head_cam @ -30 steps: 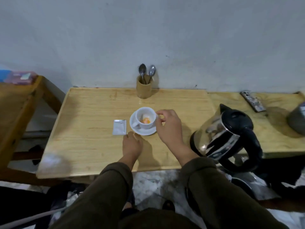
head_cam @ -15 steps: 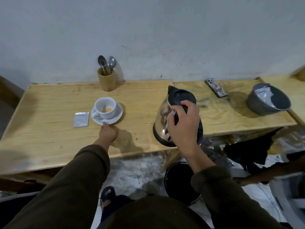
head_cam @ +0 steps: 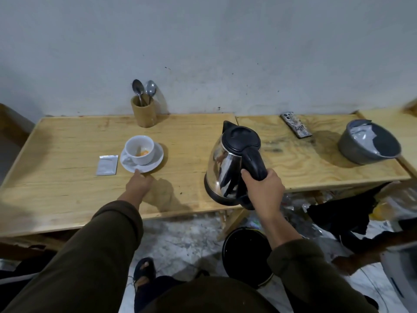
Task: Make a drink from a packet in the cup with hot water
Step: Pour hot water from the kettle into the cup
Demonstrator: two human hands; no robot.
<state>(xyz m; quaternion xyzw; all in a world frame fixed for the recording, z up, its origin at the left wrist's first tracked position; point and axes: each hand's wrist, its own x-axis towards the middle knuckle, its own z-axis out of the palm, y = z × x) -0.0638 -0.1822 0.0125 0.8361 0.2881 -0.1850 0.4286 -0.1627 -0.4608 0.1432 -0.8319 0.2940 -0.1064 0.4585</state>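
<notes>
— Where's the cup?

— The white cup (head_cam: pixel 139 149) sits on its saucer (head_cam: pixel 158 159) on the wooden table (head_cam: pixel 67 154), orange powder in the bottom. A silver packet (head_cam: pixel 107 165) lies flat just left of the saucer.

— And the hands?

— The left hand (head_cam: pixel 138 185) touches the saucer's near rim with its fingertips; whether it pinches the rim, I cannot tell. The right hand (head_cam: pixel 264 188) is clenched around the black handle of the steel electric kettle (head_cam: pixel 228 163), at the table's front edge, well right of the cup.

— Anything behind?

— A wooden holder (head_cam: pixel 144 115) with two spoons (head_cam: pixel 144 89), by the wall.
</notes>
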